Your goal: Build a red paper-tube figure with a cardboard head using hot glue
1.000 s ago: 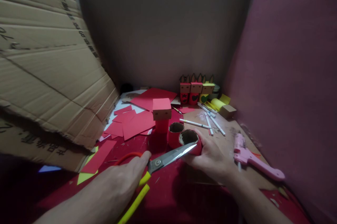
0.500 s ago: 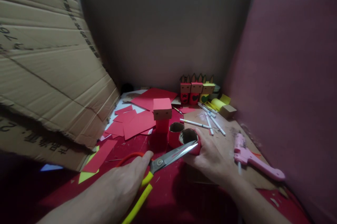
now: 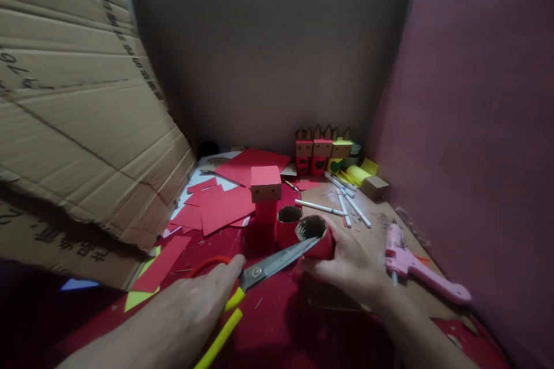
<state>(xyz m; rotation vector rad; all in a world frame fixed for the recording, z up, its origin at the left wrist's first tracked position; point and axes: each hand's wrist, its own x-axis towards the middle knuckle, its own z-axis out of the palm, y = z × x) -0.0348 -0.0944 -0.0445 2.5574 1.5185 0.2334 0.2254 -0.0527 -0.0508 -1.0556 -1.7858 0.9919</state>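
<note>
- While the left hand [image 3: 212, 291] is closed round the handles of the scissors [image 3: 257, 272], the right hand [image 3: 350, 259] grips the front red tube [image 3: 326, 246]; head view, sole camera.
- Tube location: beside the left edge of the cardboard sheet [image 3: 376, 227], open end up, a second red tube [image 3: 284, 235] just beside it, towards the far left. Whether its base rests on anything: cannot tell.
- Handling (judged): light, thin-walled card; stiff lengthwise, easily dented across. Rim looks ragged, probably the weakest part. Paper skin unlikely to slip.
- Best hold (judged): low on the wall, light pressure, fingers clear of the rim.
- Scissors (judged): heavier, rigid; handles are the place to hold.
- Right hand: comes in from the near right, thumb on the near side, remaining fingers largely hidden behind the wall.
- Left hand: back upward, thumb forward near the pivot. Blades appear together, pointing up and right; tip overlaps the tube's rim, contact uncertain.
</note>
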